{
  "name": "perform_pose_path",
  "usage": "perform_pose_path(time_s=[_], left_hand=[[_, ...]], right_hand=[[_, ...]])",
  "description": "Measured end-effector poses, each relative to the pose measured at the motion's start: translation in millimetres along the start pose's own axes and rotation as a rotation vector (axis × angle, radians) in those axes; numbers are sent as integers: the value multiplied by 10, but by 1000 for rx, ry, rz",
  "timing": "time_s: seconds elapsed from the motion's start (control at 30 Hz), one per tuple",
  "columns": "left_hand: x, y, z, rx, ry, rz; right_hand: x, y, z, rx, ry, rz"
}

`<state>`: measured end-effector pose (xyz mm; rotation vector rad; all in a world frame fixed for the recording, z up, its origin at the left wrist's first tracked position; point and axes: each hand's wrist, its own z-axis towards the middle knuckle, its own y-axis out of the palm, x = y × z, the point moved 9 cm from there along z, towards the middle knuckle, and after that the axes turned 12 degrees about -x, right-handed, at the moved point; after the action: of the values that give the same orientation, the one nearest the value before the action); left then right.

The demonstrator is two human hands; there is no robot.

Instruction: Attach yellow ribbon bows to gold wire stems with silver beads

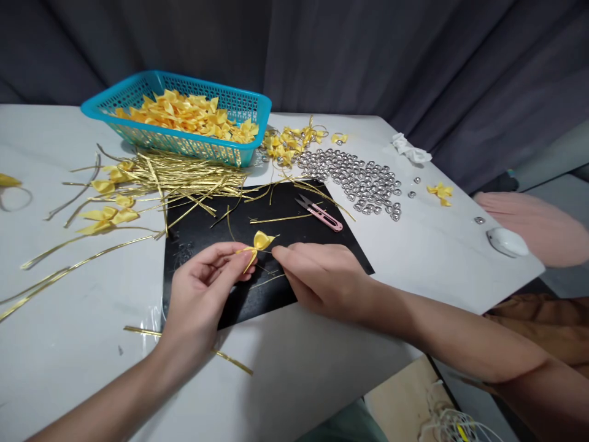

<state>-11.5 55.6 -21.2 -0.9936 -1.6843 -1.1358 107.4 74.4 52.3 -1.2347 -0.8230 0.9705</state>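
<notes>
My left hand (202,293) pinches a small yellow ribbon bow (259,242) over a black mat (239,245) on the white table. My right hand (317,273) is closed beside the bow, its fingertips at the bow's right side on a thin gold wire tie (257,284) that I can barely see. Both hands rest low over the mat's front part.
A blue basket (248,110) full of yellow bows stands at the back. Gold wire ties (184,178) lie heaped in front of it. Pink snips (322,215) lie on the mat. Silver beads (363,181) spread to the right, near a white mouse (506,241). Table edge runs front right.
</notes>
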Motion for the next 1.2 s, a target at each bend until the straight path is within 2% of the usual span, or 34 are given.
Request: perform_pose_path(time_s=[0.13,0.47,0.73,0.87,1.0,1.07,1.13,1.2], left_hand=[[-2,2,-8,-6,1,1],[4,17,-1,-26,3,17],[28,37,-6,-62,54,129],[143,34,-64,-13,115,272],[271,52,-190,69,193,412],[317,54,-261,106,256,489],[378,76,-333,108,383,572],[470,158,-428,43,603,651]], right_hand=[[-3,-27,-3,29,1,4],[-1,28,-6,-14,-8,2],[-95,-76,-43,159,-90,5],[-106,-71,-43,181,-96,5],[-96,-70,-47,193,-79,27],[-98,-100,-69,246,-68,38],[-106,-157,-118,347,-58,41],[-120,-198,-171,435,-55,42]])
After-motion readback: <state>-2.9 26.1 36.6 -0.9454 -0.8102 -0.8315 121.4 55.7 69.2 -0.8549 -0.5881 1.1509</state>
